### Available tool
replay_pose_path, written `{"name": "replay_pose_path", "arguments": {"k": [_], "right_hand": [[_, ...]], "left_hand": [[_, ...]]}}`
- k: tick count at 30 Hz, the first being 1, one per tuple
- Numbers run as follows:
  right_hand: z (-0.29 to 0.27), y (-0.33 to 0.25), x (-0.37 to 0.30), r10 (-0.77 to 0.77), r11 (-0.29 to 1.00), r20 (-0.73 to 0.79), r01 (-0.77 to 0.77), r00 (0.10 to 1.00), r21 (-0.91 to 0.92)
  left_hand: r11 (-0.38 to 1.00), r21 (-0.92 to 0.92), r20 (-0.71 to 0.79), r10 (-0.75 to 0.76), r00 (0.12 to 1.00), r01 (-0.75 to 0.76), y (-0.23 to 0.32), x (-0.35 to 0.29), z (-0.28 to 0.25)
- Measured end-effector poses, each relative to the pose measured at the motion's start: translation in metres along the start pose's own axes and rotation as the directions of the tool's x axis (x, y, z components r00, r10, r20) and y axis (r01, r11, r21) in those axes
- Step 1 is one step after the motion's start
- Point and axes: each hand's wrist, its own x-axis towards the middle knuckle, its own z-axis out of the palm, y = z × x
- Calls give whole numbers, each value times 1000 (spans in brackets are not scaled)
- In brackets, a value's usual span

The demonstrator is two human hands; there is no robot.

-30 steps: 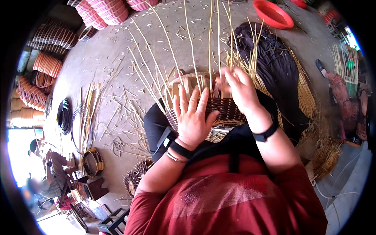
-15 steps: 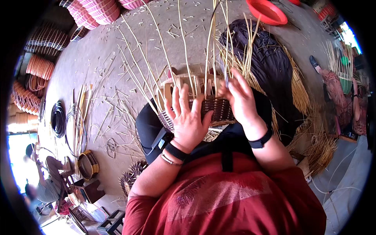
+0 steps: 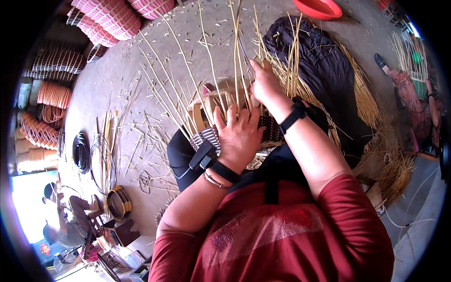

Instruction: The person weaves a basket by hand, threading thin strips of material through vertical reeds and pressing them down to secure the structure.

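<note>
A partly woven basket (image 3: 270,130) with dark and pale weave rests on my lap. Tall pale stakes (image 3: 207,47) fan up from it. My left hand (image 3: 239,136) lies on its near woven side, fingers spread and touching the weave. Above the basket's right part, my right hand (image 3: 268,84) is closed, apparently on a thin dark strand (image 3: 242,47) that runs up past the stakes. The grip itself is partly hidden by the fingers. Inside the basket, behind the left fingers, pale wooden pieces (image 3: 198,117) show.
A dark cloth (image 3: 317,70) covers a bundle of pale sticks (image 3: 366,103) at right. Scraps litter the floor. A red basin (image 3: 319,8) stands at far right, pink stacked baskets (image 3: 110,19) at far left. A black coil (image 3: 81,152) lies left. Other people sit at both sides.
My right hand has risen and moved left, its fingers closing from a looser, spread pose. My left hand has shifted right along the basket. The whole view has swung slightly.
</note>
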Motion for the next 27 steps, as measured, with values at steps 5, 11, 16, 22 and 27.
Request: {"name": "replay_pose_path", "arguments": {"k": [5, 11, 16, 22, 27], "right_hand": [[-71, 2, -30, 280, 547, 155, -290, 947, 785], [-177, 189, -83, -243, -365, 21, -111, 970, 924], [-154, 43, -64, -27, -257, 5, -12, 1000, 966], [-72, -45, -82, -222, 440, 226, -109, 949, 891], [-59, -39, -72, -81, 472, 330, -255, 940, 844]], "left_hand": [[997, 68, 11, -32, 999, 31, 7, 8, 12], [994, -100, -144, -50, 988, 35, 4, 14, 15], [942, -325, -85, -121, 989, 88, -42, -5, -35], [596, -728, 176, -313, 933, 338, -142, -65, 46], [857, -327, -104, -451, 887, 397, -95, -66, 44]]}}
